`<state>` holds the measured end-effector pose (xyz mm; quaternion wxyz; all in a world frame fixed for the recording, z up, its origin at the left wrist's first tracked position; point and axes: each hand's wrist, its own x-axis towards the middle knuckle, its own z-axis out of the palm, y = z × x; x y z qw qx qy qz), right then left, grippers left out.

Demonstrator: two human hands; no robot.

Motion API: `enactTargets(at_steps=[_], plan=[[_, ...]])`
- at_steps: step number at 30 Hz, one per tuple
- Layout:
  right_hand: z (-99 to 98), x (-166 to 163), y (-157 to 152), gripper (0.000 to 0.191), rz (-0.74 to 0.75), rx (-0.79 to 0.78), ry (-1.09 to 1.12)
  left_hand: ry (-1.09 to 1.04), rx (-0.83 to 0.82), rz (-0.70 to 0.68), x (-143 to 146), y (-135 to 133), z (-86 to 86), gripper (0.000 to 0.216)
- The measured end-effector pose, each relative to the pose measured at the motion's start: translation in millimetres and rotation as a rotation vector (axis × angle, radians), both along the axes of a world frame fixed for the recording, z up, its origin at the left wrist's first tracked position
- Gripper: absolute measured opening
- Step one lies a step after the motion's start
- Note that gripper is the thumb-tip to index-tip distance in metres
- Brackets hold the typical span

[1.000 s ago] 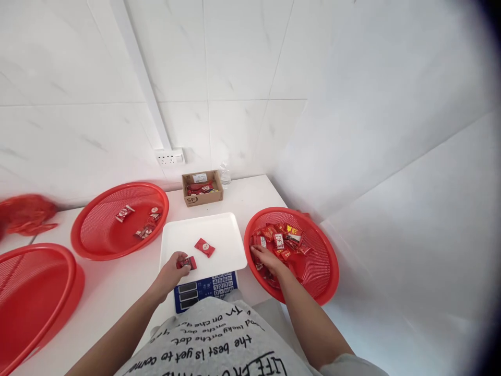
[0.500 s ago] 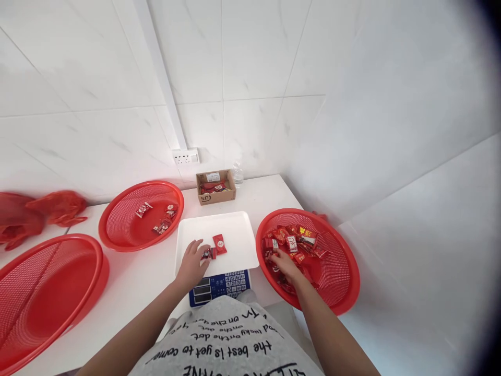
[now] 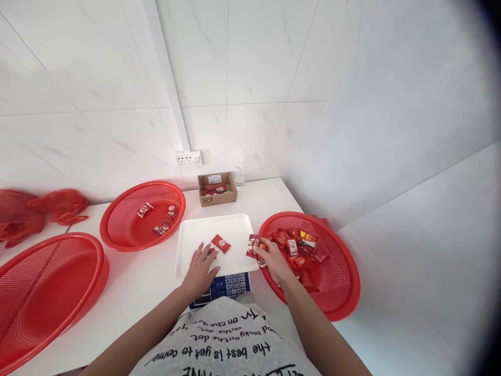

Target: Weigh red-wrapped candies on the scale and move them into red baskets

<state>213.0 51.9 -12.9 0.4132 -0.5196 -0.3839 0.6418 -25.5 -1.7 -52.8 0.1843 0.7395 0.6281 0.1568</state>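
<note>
My right hand (image 3: 276,261) pinches a few small red candy packets (image 3: 252,246) above the right edge of the scale's white tray (image 3: 235,225), beside a red mesh basket (image 3: 348,282) of wrapped candies. On the tray's lower left lies my left hand (image 3: 198,271), fingers apart, partly covering a small candy packet (image 3: 212,253). Just beyond its fingertips rests a red candy packet (image 3: 221,244) with a round pale mark. Below the tray shows the blue keypad (image 3: 235,284) of the scale, its display partly hidden by my left hand.
A red basket (image 3: 113,241) with several candies stands left of the tray, and another red basket (image 3: 99,261) sits nearer. Behind the tray is a cardboard box (image 3: 219,198) with red packets, next to clear plastic (image 3: 239,177). Red plastic bags (image 3: 62,206) lie far left.
My right hand has risen out of the right basket and moved left to the tray edge with candy packets. My left hand's fingers have spread, and the round-marked packet has turned on the tray.
</note>
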Motion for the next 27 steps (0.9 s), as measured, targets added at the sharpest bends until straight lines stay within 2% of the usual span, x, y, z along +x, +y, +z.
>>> enactTargets(at_steps=[3,6,8,11,14,18,21,24,27], plan=[[-7.7,-21,-4,0.033,0.097,-0.024,-0.039,-0.113,0.005,0.012,4,-7,6.2,0.039],[-10.0,-35,-13,0.031,0.19,-0.024,-0.014,-0.313,-0.071,0.083,11,-13,21.0,0.04],[-7.0,-41,-20,0.029,0.275,-0.014,0.014,-0.548,-0.233,0.159,18,-16,33.7,0.043],[-1.5,-46,-30,0.028,0.416,-0.001,0.003,-1.007,-0.58,0.237,29,-19,48.3,0.045],[-1.5,-48,-33,0.034,0.458,-0.003,-0.052,-1.279,-0.728,0.368,34,-22,51.1,0.041],[-8.1,-48,-29,0.06,0.331,-0.101,-0.081,-1.315,-0.716,0.648,28,-22,44.6,0.028],[-11.4,-48,-27,0.076,0.338,-0.102,-0.033,-1.311,-0.712,0.751,19,-23,42.4,0.02],[-12.8,-49,-29,0.078,0.385,-0.077,-0.013,-1.34,-0.697,0.795,14,-26,43.6,0.017],[-14.2,-48,-29,0.07,0.318,-0.089,-0.096,-1.36,-0.688,0.828,12,-29,45.6,0.016]])
